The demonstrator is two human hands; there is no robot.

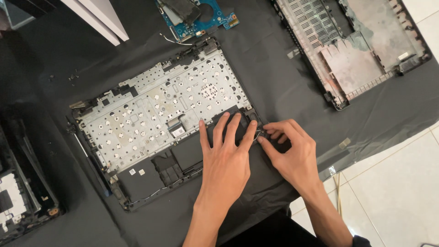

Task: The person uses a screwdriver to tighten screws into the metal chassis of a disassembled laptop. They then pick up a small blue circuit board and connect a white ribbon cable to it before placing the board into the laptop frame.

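Black cloth (274, 87) spread across the work surface, pale floor tiles (393, 192) showing at lower right. On the cloth, centre: laptop palmrest shell (151, 119) lying inner side up and tilted, silver keyboard backplate (160, 100) filling its upper part, dark panels along its near edge. Upper right, well apart: grey bottom cover (352, 45), inner side up, with vent slats. Top centre, just beyond the shell: blue circuit board (196, 18), thin white wire trailing from it. Far left edge: another dark opened part (18, 192), partly out of view.

Left hand (226, 160) flat on the shell's near right corner, fingers spread and pressing down, gripping nothing. Right hand (290, 153) just beside it at the shell's right edge, fingertips (267, 135) curled close together around a small thin metal piece (258, 134) by the corner; piece too small to identify, pinch itself not fully clear. Tips of the two hands nearly touching at that corner.
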